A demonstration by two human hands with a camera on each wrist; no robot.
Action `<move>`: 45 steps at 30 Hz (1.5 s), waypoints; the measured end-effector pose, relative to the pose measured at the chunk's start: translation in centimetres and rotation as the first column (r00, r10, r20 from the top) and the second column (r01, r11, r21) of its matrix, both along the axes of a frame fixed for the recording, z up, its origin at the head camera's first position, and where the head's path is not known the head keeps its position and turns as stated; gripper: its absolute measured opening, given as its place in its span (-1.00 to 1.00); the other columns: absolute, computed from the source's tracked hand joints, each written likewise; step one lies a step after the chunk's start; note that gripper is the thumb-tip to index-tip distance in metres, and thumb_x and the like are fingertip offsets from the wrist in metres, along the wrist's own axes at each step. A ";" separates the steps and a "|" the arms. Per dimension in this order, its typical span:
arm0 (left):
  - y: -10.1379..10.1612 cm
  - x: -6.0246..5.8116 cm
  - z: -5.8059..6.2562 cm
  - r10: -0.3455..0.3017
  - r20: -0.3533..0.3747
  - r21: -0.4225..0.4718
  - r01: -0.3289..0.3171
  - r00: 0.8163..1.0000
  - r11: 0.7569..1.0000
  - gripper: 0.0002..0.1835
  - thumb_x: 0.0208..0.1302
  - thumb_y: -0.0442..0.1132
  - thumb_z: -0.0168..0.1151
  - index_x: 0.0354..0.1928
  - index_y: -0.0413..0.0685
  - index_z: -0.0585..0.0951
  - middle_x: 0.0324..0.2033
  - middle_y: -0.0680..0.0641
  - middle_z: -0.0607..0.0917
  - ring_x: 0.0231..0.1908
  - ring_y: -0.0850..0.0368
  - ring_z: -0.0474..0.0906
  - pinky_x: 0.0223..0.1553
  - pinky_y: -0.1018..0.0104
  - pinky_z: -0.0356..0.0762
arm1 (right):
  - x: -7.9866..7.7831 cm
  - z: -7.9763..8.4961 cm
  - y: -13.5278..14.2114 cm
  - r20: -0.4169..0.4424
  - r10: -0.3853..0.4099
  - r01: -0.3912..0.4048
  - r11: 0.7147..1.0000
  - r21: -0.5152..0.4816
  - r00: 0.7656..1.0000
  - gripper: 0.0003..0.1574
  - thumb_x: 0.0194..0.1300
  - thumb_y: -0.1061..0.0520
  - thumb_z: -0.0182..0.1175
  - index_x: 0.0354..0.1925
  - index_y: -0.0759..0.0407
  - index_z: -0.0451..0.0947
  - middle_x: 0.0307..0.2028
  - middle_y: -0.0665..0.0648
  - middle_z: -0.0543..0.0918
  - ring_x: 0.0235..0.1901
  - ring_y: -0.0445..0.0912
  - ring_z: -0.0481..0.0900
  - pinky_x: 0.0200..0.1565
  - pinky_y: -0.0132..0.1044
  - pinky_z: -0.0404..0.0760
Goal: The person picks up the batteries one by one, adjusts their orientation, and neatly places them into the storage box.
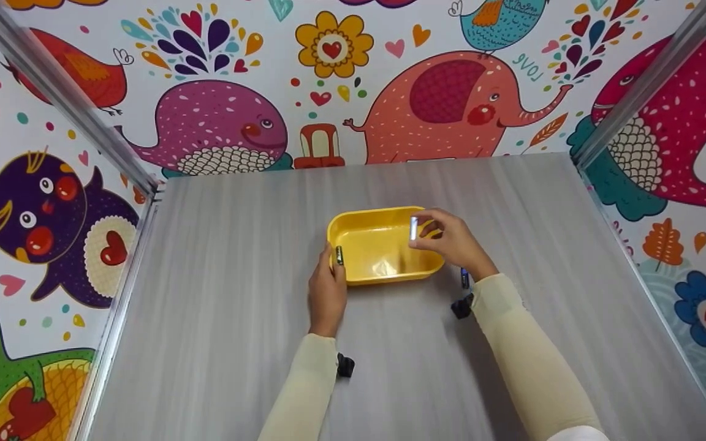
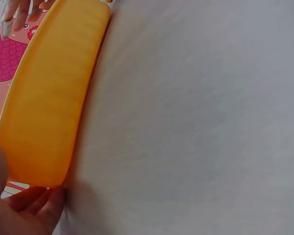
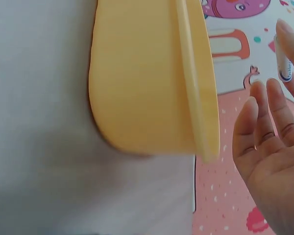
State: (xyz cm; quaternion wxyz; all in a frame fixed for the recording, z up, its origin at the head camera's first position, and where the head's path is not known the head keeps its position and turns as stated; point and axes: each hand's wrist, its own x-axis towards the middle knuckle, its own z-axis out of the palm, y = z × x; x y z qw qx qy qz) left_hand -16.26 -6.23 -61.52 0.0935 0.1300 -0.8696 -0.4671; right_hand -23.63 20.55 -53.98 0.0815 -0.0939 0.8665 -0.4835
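Note:
A yellow plastic tray (image 1: pixel 383 278) sits on the table, and my left hand (image 1: pixel 327 293) grips its left end. In the left wrist view that hand's fingers (image 2: pixel 51 208) curl against the tray's end, close to the tabletop. A dark green battery (image 1: pixel 339 255) is at the left thumb's tip, inside the rim; whether the thumb presses it cannot be told. Over the tray's right end, my right hand (image 1: pixel 448 237) pinches a white battery (image 1: pixel 413 228) upright between thumb and forefinger. Printed lettering shows on this white battery (image 3: pixel 284 61) in the right wrist view.
A dark blue battery (image 1: pixel 464 278) lies on the grey table (image 1: pixel 236 318) beside the right wrist. Black wrist-worn devices (image 1: pixel 345 366) show at both forearms. Metal posts (image 1: pixel 647 86) and cartoon-printed walls border the table.

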 end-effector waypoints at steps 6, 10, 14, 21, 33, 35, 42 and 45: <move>0.1 0.0 0.1 0.004 -0.011 0.002 -0.004 1.000 1.000 -0.42 0.50 -0.21 0.05 0.53 0.13 0.34 0.43 0.01 0.49 0.34 0.10 0.48 0.32 0.08 0.47 | -0.2 -0.4 -2.0 0.027 0.035 -0.034 0.999 -0.025 0.999 -0.31 0.13 -0.08 0.54 0.22 -0.09 0.58 0.03 0.00 0.64 -0.03 0.00 0.61 0.11 -0.08 0.68; 0.1 0.1 0.2 0.001 -0.006 0.012 -0.001 1.000 1.000 -0.42 0.51 -0.22 0.05 0.53 0.12 0.34 0.42 0.00 0.50 0.34 0.09 0.49 0.33 0.08 0.47 | -0.4 -0.6 -3.1 0.052 0.034 -0.032 0.999 -0.039 0.998 -0.32 0.12 -0.08 0.54 0.21 -0.15 0.59 0.05 -0.02 0.63 -0.01 -0.01 0.61 0.12 -0.09 0.67; 0.1 0.0 0.3 0.004 0.008 0.019 -0.004 1.000 1.000 -0.42 0.51 -0.23 0.04 0.53 0.11 0.33 0.42 -0.02 0.50 0.35 0.08 0.48 0.36 0.09 0.43 | -0.5 -0.8 -4.2 0.047 0.043 -0.040 0.998 -0.058 0.998 -0.35 0.13 -0.05 0.54 0.20 -0.19 0.60 0.06 -0.04 0.64 -0.01 -0.02 0.61 0.13 -0.10 0.66; -0.1 -0.2 0.3 0.007 0.016 0.017 -0.007 1.000 1.000 -0.41 0.51 -0.22 0.05 0.54 0.13 0.33 0.42 -0.02 0.49 0.37 0.07 0.46 0.37 0.09 0.42 | -1.2 -1.4 -6.1 0.046 0.066 -0.063 0.995 -0.072 0.997 -0.38 0.16 0.00 0.53 0.19 -0.14 0.61 0.04 -0.05 0.65 -0.02 -0.02 0.60 0.13 -0.11 0.65; 0.1 -0.1 0.2 0.006 0.049 0.017 -0.007 0.999 1.000 -0.43 0.52 -0.17 0.01 0.54 0.18 0.33 0.42 -0.01 0.50 0.31 0.06 0.51 0.31 0.06 0.48 | -1.8 -3.9 -8.8 0.041 0.139 -0.138 0.990 -0.039 0.989 -0.32 0.14 -0.01 0.53 0.22 0.02 0.61 0.01 -0.09 0.69 -0.03 -0.05 0.62 0.13 -0.09 0.65; 0.1 -0.1 0.2 0.006 0.055 0.020 -0.007 0.998 1.000 -0.42 0.52 -0.17 0.01 0.54 0.18 0.32 0.43 -0.01 0.49 0.32 0.06 0.50 0.33 0.06 0.47 | -1.8 -4.2 -9.1 0.041 0.145 -0.144 0.989 -0.035 0.989 -0.33 0.14 0.01 0.54 0.22 0.01 0.61 0.01 -0.08 0.69 -0.03 -0.05 0.62 0.13 -0.09 0.65; 0.0 0.0 0.1 0.002 0.034 0.003 -0.002 0.999 1.000 -0.42 0.51 -0.19 0.07 0.53 0.15 0.34 0.37 -0.04 0.55 0.11 0.08 0.60 0.21 0.07 0.56 | -1.7 -4.5 -10.4 0.066 0.166 -0.164 0.986 -0.040 0.984 -0.34 0.14 0.02 0.54 0.21 -0.02 0.62 0.00 -0.08 0.69 0.01 -0.03 0.61 0.17 -0.07 0.63; 0.0 0.0 0.1 -0.009 0.007 -0.012 0.009 1.000 1.000 -0.42 0.51 -0.22 0.08 0.53 0.11 0.34 0.34 -0.06 0.58 -0.01 0.07 0.60 0.11 0.07 0.58 | -1.8 -4.7 -10.8 0.081 0.174 -0.172 0.985 -0.033 0.981 -0.36 0.14 0.04 0.54 0.20 -0.04 0.63 -0.02 -0.09 0.68 0.01 -0.05 0.60 0.18 -0.07 0.62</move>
